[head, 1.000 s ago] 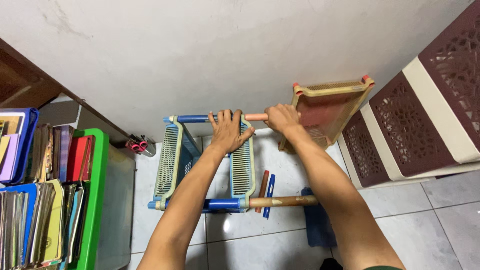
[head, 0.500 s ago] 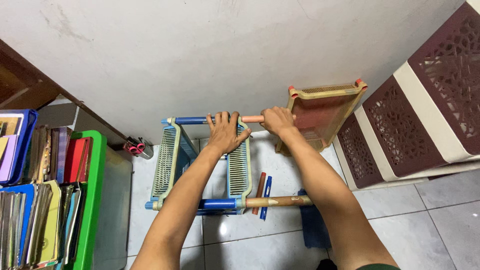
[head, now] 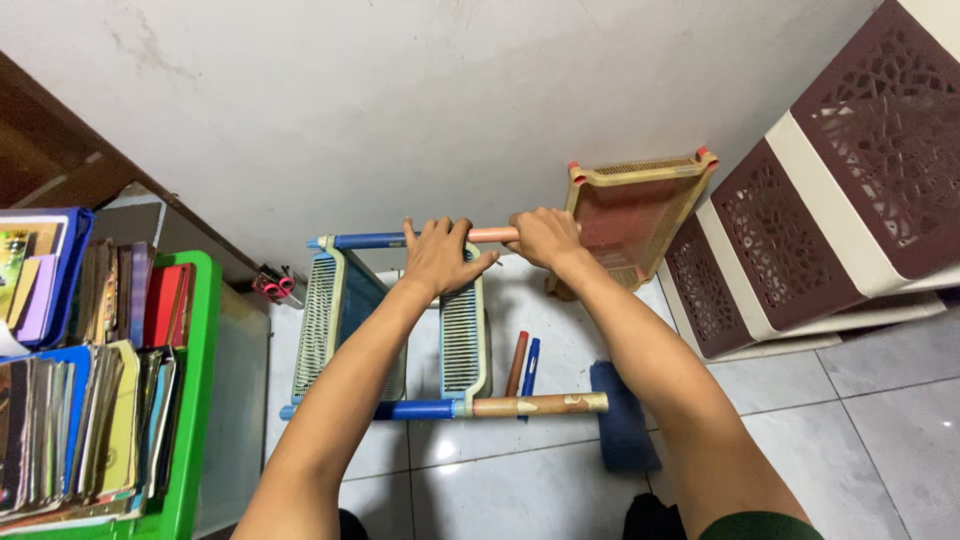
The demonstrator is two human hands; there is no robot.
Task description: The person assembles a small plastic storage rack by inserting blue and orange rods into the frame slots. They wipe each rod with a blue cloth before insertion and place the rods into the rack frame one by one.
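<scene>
rack on floor by wall | book bin left | drawer unit right | loose tubes behind rack

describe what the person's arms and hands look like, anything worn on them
Both forearms are bare from wrist to past the elbow. The left hand and right hand show no gloves, watch or rings. A dark green sleeve edge shows at the right upper arm.
</scene>
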